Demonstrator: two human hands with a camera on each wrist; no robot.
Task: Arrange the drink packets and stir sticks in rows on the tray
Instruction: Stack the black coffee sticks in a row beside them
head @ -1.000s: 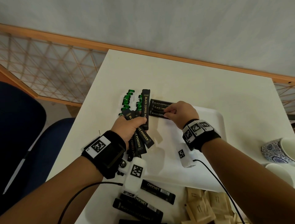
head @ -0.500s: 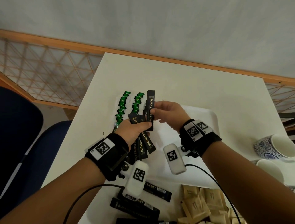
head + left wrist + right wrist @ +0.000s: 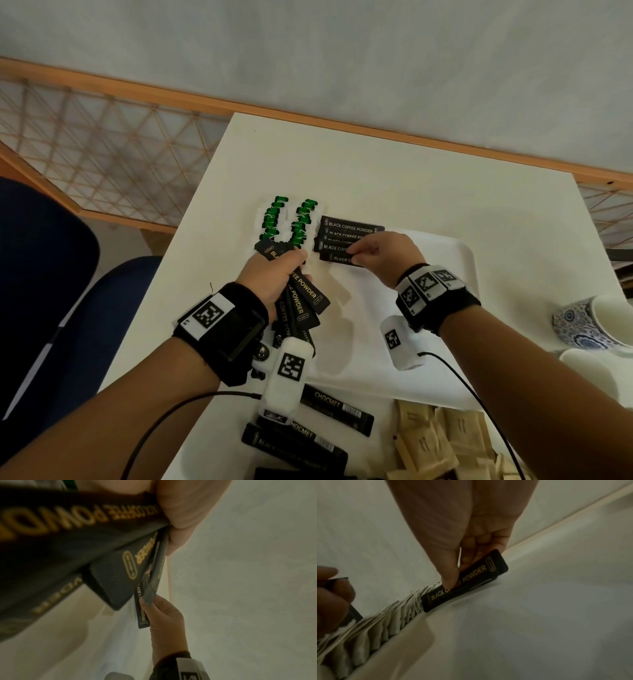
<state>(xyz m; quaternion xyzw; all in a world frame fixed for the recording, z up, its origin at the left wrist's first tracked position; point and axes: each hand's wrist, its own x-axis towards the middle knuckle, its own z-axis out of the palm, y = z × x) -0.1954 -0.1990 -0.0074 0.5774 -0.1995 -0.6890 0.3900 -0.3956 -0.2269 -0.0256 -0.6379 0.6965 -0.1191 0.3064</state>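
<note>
Head view shows your right hand [image 3: 380, 260] pinching one black coffee packet [image 3: 337, 257] between thumb and fingertips, lowering it at the near end of the packet row [image 3: 349, 233] on the tray's [image 3: 455, 253] far left, just right of the green-tagged tea bags [image 3: 289, 221]. Your left hand [image 3: 274, 274] is curled tight round a fanned bundle of packets [image 3: 303, 298]. Release it crooked and the row skews; brush the neighbours and they may slide. A slack left grip could spill the bundle.

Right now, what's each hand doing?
Left hand: grips a bunch of black coffee packets.
Right hand: pinches one coffee packet, at the tray row.
</note>
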